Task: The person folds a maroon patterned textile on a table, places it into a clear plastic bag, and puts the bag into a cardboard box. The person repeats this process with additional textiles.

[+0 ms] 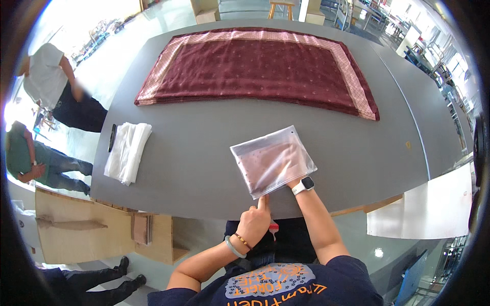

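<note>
A clear frosted plastic bag point(278, 136) lies tilted on the grey table in front of me, with a folded pinkish cloth point(255, 162) showing through it. My right hand point(292, 160) reaches in at the bag's near side, over the cloth; the plastic blurs its fingers. At the bag's near corner, my left hand point(255, 222) pinches the edge, its index finger pointing forward. Beyond the bag lies a wide folded stack of maroon fabric point(255, 69) with a pale pink patterned border.
On the left of the grey table point(194, 153) sits a pile of clear plastic bags point(127, 153), a black pen point(112, 137) beside it. A white board point(421, 204) stands off the right edge. Several people stand left of the table, near a wooden cabinet point(87, 227).
</note>
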Demonstrator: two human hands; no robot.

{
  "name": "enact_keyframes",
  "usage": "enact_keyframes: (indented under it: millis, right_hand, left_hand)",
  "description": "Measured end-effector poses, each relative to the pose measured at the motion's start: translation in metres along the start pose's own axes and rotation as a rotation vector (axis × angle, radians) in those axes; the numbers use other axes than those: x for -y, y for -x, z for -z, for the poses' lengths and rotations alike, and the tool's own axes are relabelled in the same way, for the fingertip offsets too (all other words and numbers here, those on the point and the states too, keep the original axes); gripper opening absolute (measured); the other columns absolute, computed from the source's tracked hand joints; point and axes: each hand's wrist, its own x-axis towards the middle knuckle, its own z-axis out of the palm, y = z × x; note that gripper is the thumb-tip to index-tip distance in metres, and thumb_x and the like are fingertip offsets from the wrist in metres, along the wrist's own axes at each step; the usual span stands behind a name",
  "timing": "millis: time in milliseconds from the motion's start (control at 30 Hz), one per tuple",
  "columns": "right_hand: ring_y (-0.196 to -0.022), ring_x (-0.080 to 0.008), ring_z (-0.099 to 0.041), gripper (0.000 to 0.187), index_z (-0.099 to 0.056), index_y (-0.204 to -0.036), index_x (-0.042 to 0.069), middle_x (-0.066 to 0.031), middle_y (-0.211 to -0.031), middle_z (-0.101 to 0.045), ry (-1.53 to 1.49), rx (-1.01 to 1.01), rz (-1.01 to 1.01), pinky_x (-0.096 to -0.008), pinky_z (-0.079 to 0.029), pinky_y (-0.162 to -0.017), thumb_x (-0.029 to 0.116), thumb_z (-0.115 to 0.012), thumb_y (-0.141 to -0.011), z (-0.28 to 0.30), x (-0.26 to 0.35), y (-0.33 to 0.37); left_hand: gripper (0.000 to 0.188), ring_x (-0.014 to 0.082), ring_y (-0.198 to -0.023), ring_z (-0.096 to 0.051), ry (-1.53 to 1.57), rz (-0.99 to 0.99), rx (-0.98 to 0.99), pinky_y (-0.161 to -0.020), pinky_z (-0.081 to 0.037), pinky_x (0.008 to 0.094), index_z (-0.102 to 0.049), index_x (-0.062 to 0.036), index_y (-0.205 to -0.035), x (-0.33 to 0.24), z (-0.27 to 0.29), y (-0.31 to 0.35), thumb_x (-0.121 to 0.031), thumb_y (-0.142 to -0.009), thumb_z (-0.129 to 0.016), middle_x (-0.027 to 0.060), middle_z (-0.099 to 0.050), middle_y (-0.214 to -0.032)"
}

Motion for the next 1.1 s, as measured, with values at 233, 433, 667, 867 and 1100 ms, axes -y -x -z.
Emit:
enact_keyframes:
  millis: [233,433,667,867,1100]
  right_hand:
    - [-0.142,-0.0432,-0.042,0.087,-0.043,-0.15,-0.003,-0.0287,-0.152,-0.045,0.257,0.095,0.031,-0.0515,-0.032,-0.12,0.049,-0.072,-0.086,0.043,0.067,-0.017]
    - [-0.129,-0.0446,-0.054,0.057,-0.059,-0.133,0.003,-0.0259,-0.141,-0.056,0.148,0.136,-0.046,-0.0542,-0.042,-0.11,0.039,-0.067,-0.089,0.001,0.022,-0.019]
    - [-0.142,-0.0402,-0.043,0.072,-0.049,-0.145,-0.004,-0.0283,-0.151,-0.047,0.066,0.096,0.053,-0.0521,-0.032,-0.121,0.039,-0.067,-0.089,0.023,0.036,-0.02]
    - [-0.155,-0.0463,-0.02,0.081,-0.032,-0.157,-0.005,-0.0282,-0.165,-0.025,0.372,0.125,0.209,-0.0645,-0.016,-0.123,0.038,-0.062,-0.095,0.055,0.081,0.061]
    - [-0.153,-0.0474,-0.024,0.078,-0.039,-0.156,0.003,-0.0262,-0.161,-0.035,0.114,0.31,-0.006,-0.055,-0.02,-0.125,0.043,-0.065,-0.095,0.082,0.082,0.053]
  left_hand:
    - [0.061,0.0227,-0.067,-0.069,-0.035,0.032,0.035,-0.054,-0.057,0.0349,-0.054,0.0116,-0.139,0.003,0.0,0.0,-0.026,-0.092,-0.067,0.021,-0.061,-0.132]
    - [0.059,0.0255,-0.068,-0.071,-0.045,0.037,0.097,-0.054,-0.058,0.0371,-0.055,0.015,-0.135,0.0,-0.001,-0.005,-0.026,-0.094,-0.066,0.023,-0.062,-0.129]
    - [0.027,0.0257,-0.07,-0.072,0.034,-0.207,0.12,-0.052,-0.058,0.0377,-0.07,0.0046,-0.1,0.01,0.035,-0.024,-0.02,-0.096,-0.059,0.0122,-0.069,-0.085]
    - [0.032,0.0283,-0.122,-0.062,0.293,-0.179,-0.436,-0.104,-0.051,0.0448,-0.068,-0.0086,-0.128,0.067,0.042,-0.137,-0.024,-0.101,-0.06,0.0103,-0.065,-0.137]
    - [0.07,0.0275,-0.158,-0.019,0.166,-0.352,-0.024,-0.129,-0.008,0.0534,-0.032,-0.0187,-0.163,0.071,-0.026,-0.172,-0.06,-0.107,-0.028,0.0059,-0.03,-0.169]
